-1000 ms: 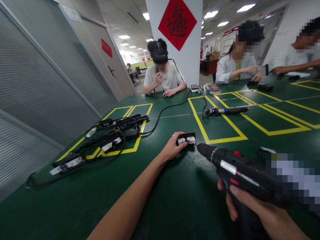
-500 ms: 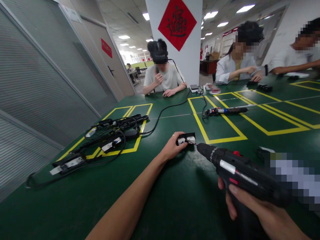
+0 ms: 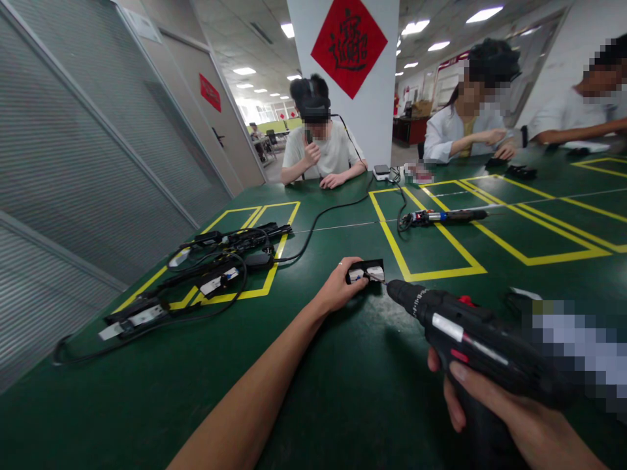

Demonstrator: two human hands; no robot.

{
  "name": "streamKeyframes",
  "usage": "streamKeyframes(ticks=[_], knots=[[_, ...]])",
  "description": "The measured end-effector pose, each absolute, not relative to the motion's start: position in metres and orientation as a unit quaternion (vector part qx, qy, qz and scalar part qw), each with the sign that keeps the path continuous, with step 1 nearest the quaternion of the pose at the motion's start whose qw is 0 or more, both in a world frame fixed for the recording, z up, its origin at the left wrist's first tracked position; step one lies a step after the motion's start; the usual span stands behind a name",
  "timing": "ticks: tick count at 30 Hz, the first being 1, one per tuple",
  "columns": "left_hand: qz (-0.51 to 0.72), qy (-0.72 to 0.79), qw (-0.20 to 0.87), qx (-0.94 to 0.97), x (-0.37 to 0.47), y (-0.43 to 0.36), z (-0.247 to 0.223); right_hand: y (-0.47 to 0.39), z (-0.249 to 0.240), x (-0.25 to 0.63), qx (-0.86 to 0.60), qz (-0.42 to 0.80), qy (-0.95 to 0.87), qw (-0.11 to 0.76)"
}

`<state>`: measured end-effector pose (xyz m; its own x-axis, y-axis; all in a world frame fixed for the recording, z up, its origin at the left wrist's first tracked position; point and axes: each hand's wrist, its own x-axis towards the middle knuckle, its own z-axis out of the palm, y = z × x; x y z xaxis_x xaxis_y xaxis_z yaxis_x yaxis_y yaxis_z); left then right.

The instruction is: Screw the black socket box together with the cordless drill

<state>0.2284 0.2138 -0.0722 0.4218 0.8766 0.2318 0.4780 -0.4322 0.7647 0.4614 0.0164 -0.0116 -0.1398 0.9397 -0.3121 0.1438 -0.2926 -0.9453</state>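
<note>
My left hand is closed on a small black casing with white parts inside, held against the green table. My right hand is wrapped round the grip of a black cordless drill, which points to the left. The drill's thin bit reaches to the casing beside my left thumb. Whether its tip sits in a screw is too small to tell.
Black cabled units lie in yellow-taped frames on the left. A pen-shaped electric tool with a cord lies at the centre right. A blurred-out object is at the right. Several people sit across the table.
Both hands, the casing and the drill hold nearly the same positions. The whole view has shifted very slightly.
</note>
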Motion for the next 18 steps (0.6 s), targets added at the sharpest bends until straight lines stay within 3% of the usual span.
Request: streamKeyframes(ticks=[18], knots=[[0.324,0.434,0.310,0.782,0.2282,0.2141,-0.0725,0.0170,-0.0077,0.4597,-0.553,0.581,-0.483,0.350]])
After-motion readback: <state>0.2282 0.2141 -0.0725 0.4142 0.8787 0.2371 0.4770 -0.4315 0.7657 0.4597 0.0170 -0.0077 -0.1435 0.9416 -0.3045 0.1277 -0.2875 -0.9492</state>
